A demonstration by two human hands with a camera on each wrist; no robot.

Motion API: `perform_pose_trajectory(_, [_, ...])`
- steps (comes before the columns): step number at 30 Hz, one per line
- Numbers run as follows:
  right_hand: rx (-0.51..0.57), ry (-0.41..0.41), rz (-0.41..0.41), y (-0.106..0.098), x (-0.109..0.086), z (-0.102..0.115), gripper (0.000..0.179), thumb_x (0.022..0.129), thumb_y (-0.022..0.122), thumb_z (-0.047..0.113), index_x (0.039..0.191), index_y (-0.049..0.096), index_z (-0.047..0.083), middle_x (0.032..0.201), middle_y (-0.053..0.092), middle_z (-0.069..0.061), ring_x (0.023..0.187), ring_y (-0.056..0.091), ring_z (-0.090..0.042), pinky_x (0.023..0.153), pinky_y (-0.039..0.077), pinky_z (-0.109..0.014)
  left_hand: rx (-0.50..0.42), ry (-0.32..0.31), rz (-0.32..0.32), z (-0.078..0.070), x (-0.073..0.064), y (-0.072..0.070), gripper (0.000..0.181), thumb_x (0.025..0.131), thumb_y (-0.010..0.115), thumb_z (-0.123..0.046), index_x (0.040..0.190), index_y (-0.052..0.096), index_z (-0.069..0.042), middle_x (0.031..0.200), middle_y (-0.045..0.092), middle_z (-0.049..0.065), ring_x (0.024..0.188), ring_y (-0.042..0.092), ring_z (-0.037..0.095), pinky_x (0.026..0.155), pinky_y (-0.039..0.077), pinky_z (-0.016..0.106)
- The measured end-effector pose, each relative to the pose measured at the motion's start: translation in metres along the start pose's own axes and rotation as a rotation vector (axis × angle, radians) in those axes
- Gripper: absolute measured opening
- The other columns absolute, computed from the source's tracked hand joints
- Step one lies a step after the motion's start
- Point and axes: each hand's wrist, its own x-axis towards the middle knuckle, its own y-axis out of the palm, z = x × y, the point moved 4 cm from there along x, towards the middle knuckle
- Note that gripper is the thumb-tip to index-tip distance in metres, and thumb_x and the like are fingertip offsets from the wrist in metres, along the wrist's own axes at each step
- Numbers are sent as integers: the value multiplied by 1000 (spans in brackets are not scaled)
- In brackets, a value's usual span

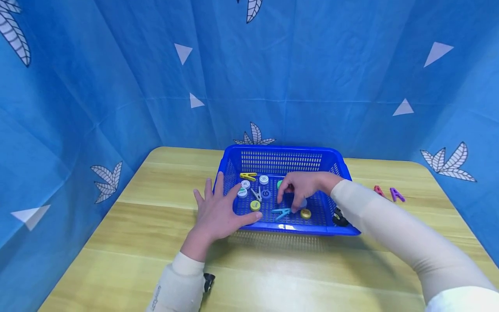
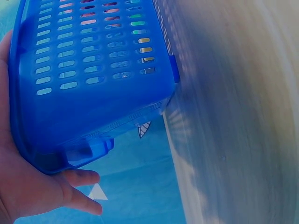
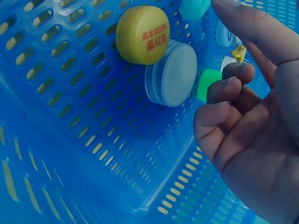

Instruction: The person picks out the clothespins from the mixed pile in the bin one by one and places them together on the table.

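A blue plastic basket [image 1: 286, 149] on the table holds several bottle caps and small clothespins. My left hand [image 1: 218, 214] spreads its fingers over the basket's left end, near a yellow cap [image 1: 255, 206] and a white clothespin [image 1: 257, 193]. Inside the basket, my right hand [image 1: 306, 186] has its thumb by the end of a light blue clothespin [image 1: 281, 212]. Its index finger and thumb are apart, with the other fingers curled and nothing seen held. A gold cap [image 3: 142, 35] and a translucent cap [image 3: 173, 74] lie beside that hand. A yellow clothespin [image 1: 248, 176] is at the back left.
Right of the basket, a red clothespin [image 1: 379, 190] and a purple clothespin [image 1: 397, 195] lie on the wooden table [image 1: 273, 277]. A blue patterned curtain [image 1: 312, 78] hangs behind and at the sides.
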Motion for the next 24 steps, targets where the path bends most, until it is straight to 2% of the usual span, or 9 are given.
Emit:
perform_pose_trajectory(8, [-29, 21, 31, 0, 5, -2, 46, 67, 88, -3, 108, 79, 15, 70, 35, 0, 68, 36, -16, 65, 35, -29, 9, 1, -1, 1, 0, 0, 107, 72, 47, -93, 153, 45, -22, 165, 3, 20, 146, -5, 51, 105, -7, 75])
perform_pose_trajectory(14, [-60, -17, 70, 5, 14, -2, 60, 62, 85, -11, 114, 77, 18, 78, 44, -8, 74, 41, -15, 67, 38, -28, 18, -3, 1, 1, 0, 1, 107, 71, 45, -93, 153, 45, -23, 165, 3, 21, 146, -4, 51, 105, -5, 75])
perform_pose_trajectory(24, [-111, 11, 87, 7, 18, 2, 66, 59, 85, -14, 112, 78, 24, 80, 43, -3, 77, 41, -16, 66, 39, -28, 9, -6, 2, 1, 2, 2, 106, 72, 47, -93, 153, 45, -23, 165, 3, 20, 146, -5, 51, 106, -6, 75])
